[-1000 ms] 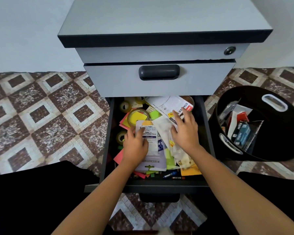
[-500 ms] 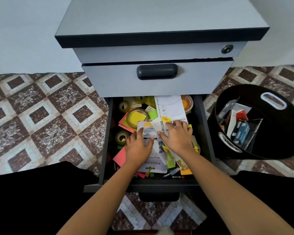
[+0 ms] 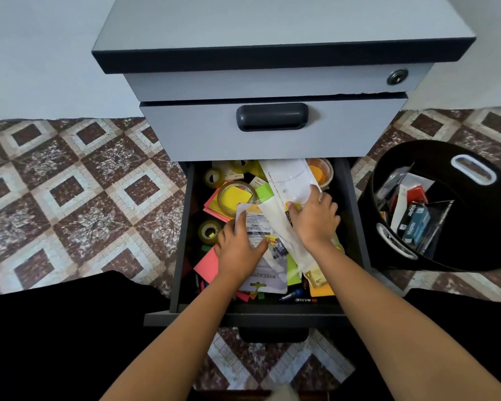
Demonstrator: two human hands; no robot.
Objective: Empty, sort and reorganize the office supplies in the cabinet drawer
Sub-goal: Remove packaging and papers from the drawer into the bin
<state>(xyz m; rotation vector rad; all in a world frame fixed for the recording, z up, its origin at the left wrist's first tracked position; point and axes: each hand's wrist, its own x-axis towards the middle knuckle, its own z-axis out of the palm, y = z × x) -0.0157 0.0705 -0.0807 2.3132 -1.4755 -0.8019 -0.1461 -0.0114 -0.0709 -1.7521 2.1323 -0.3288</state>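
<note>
Head view: white card packet (image 3: 254, 227) is pinched by left grip (image 3: 240, 251), long clear packet (image 3: 289, 180) clasped by right grip (image 3: 315, 222), inside open drawer (image 3: 182, 241).

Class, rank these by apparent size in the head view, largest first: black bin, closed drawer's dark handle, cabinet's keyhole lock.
1. black bin
2. dark handle
3. keyhole lock
The bin sits nearer the camera, yet the gaps are clear.

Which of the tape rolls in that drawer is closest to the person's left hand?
The small roll by the drawer's left wall, beside the left hand gripping a printed card. The large clear roll and the yellowish roll lie farther back.
</note>
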